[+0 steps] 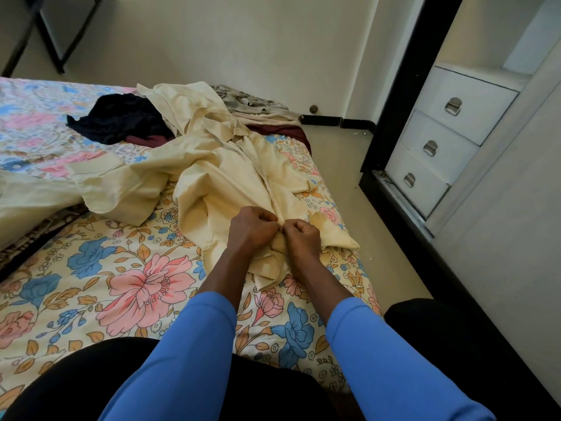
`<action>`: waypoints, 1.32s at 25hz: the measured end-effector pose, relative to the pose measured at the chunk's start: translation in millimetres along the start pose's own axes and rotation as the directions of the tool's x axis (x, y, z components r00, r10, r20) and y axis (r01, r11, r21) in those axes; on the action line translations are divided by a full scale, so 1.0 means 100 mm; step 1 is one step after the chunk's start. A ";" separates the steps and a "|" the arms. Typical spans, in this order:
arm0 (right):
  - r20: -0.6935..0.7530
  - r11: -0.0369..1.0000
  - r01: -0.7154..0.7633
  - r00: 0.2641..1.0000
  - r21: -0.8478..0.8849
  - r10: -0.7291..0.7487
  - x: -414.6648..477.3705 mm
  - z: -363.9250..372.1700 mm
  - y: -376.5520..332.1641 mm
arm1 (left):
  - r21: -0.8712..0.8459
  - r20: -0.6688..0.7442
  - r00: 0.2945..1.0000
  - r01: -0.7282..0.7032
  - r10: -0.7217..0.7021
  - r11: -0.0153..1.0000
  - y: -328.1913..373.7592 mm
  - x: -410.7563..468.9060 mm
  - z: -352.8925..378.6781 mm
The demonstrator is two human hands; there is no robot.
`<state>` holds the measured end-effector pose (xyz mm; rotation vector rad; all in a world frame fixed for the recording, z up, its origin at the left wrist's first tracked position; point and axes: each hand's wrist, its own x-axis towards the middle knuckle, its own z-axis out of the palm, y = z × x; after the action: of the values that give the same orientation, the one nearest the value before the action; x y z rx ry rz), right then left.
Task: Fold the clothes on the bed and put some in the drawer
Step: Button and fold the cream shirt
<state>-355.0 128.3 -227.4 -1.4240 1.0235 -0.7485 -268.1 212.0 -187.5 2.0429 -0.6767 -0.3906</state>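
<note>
A cream long-sleeved shirt (230, 165) lies spread and rumpled across the floral bed (127, 287). My left hand (250, 227) and my right hand (300, 237) sit side by side near its lower front, each pinching the cream cloth at the middle placket. Behind the shirt lie a dark navy garment (118, 117), a maroon garment (279, 130) and a grey patterned one (246, 100). Three white drawers (440, 141) with metal handles stand shut in the wardrobe at the right.
A black wardrobe frame (391, 117) borders the drawers, with a strip of beige floor (349, 177) between it and the bed's right edge. More cream cloth (27, 199) lies at the left. Dark furniture legs (51, 41) stand at the far left.
</note>
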 end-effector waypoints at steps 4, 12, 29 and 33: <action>0.293 0.881 -0.255 0.946 0.399 0.141 -0.02 -0.21 -0.03 | -0.113 0.039 0.999 -0.008 0.013 0.994 -0.02 -0.03 -0.02; 0.060 0.976 -0.196 0.980 0.091 0.191 -0.02 -0.07 -0.15 | 0.263 0.263 0.945 -0.266 0.196 0.927 -0.07 -0.12 -0.38; 0.332 0.969 0.031 0.942 -0.247 0.054 -0.25 -1.13 -0.84 | 0.188 0.055 0.923 -0.385 0.382 0.904 0.55 -0.66 -0.54; 0.443 0.963 -0.252 0.877 0.096 0.185 -0.49 -0.92 -0.35 | 0.167 0.078 0.981 -0.187 0.176 0.968 0.45 -0.77 -0.19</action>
<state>-451.5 131.7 -175.6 -1.2414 0.7460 -0.3132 -333.5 251.6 -137.9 2.1166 -0.9576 -0.2982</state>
